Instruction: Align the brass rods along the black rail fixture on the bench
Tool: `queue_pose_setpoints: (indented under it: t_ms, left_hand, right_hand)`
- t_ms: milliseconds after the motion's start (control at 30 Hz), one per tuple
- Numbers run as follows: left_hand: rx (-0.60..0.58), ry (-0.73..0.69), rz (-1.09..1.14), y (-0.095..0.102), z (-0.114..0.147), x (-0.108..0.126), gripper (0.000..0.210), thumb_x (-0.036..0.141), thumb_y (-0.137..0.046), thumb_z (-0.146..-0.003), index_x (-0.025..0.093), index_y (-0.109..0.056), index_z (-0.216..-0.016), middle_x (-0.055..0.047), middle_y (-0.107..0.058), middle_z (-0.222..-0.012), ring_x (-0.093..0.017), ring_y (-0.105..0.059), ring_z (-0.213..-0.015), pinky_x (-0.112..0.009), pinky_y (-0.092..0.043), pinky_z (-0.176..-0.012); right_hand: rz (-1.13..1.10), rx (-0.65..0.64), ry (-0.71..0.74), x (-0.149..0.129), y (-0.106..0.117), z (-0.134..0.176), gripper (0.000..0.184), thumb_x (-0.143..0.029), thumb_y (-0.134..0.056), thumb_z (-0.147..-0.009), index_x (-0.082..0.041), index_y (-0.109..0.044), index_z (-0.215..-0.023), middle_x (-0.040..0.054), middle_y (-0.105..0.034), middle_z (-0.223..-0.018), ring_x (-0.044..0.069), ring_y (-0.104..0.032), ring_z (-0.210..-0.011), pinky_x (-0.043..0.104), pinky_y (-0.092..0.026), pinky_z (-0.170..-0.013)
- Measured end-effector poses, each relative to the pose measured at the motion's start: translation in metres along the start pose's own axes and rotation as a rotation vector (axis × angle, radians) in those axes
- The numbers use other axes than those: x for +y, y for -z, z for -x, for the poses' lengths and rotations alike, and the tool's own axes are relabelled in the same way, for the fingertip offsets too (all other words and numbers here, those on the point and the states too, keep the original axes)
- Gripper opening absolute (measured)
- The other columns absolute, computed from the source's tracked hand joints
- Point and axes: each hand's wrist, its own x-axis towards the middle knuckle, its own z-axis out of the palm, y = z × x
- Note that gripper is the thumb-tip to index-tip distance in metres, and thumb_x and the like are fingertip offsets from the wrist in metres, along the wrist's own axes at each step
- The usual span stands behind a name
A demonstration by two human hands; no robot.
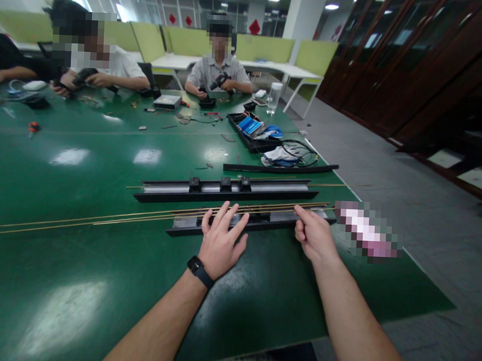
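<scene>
My left hand (221, 241), with a dark watch on its wrist, is spread flat with fingers apart, its fingertips over several thin brass-coloured rods (143, 216). Beneath them lies a black channel-shaped rail (183, 231) with a pale inner strip and dark blocks partly hidden by the hand. My right hand (316, 234) is at the rail's right part. Its index finger reaches to the rods while its other fingers curl in; whether they hold anything is hidden. Just beyond lies a similar rail (164, 190) bearing three black blocks (225, 184).
A black strip (281, 168) lies farther back, near a glove (282, 154) and a black tray (246, 141) with blue packs. Across the green table (83, 221), two people (220, 68) hold drill-like tools. A blurred pinkish object (366, 231) lies right.
</scene>
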Motion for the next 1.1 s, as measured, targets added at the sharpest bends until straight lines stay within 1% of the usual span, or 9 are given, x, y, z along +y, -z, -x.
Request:
queue_pose_setpoints:
  t_ms: [267,467,600,900,1100]
  left_hand:
    - [0.006,0.0,0.006,-0.0007,-0.0001,0.0003,0.045,0.034,-0.062,-0.092,0.031,-0.06,-0.137,-0.01,-0.051,-0.152,-0.031,-0.039,-0.147,-0.057,-0.015,-0.121]
    - [-0.003,0.004,0.004,-0.0016,0.0014,-0.0005,0.047,0.033,-0.062,-0.092,0.031,-0.058,-0.139,-0.01,-0.051,-0.153,-0.031,-0.038,-0.147,-0.057,-0.015,-0.121]
    - [-0.01,0.005,0.001,-0.0014,0.0013,-0.0007,0.047,0.033,-0.062,-0.092,0.031,-0.058,-0.139,-0.01,-0.05,-0.153,-0.031,-0.038,-0.148,-0.057,-0.015,-0.121]
    - [-0.006,0.005,0.009,-0.0011,0.0003,-0.0002,0.046,0.033,-0.062,-0.092,0.031,-0.059,-0.138,-0.01,-0.051,-0.153,-0.031,-0.038,-0.147,-0.057,-0.015,-0.121]
    - [-0.003,0.0,0.002,-0.0005,0.0012,-0.0004,0.046,0.033,-0.061,-0.093,0.031,-0.058,-0.139,-0.01,-0.051,-0.153,-0.031,-0.038,-0.147,-0.056,-0.015,-0.121]
  right_hand:
    - [0.014,-0.048,-0.009,-0.0011,0.0014,-0.0003,0.032,-0.038,-0.086,-0.071,-0.015,-0.066,-0.082,-0.0039,-0.053,-0.043,0.006,-0.036,-0.029,0.015,-0.02,-0.027]
    - [-0.013,-0.054,-0.006,0.0008,0.0027,-0.0017,0.033,-0.034,-0.087,-0.069,-0.017,-0.06,-0.074,-0.0049,-0.051,-0.044,0.005,-0.036,-0.029,0.015,-0.021,-0.027]
    - [-0.019,-0.043,0.007,0.0026,0.0029,-0.0021,0.036,-0.036,-0.088,-0.069,-0.018,-0.057,-0.071,-0.0055,-0.05,-0.043,0.005,-0.035,-0.029,0.015,-0.021,-0.027]
    - [0.01,-0.013,-0.008,-0.0008,0.0012,-0.0001,0.039,-0.043,-0.088,-0.068,-0.018,-0.06,-0.075,-0.006,-0.049,-0.042,0.005,-0.035,-0.029,0.014,-0.021,-0.027]
    - [0.024,-0.036,-0.01,-0.0014,0.0019,-0.0002,0.037,-0.04,-0.088,-0.069,-0.018,-0.058,-0.074,-0.0047,-0.052,-0.043,0.005,-0.035,-0.029,0.015,-0.021,-0.027]
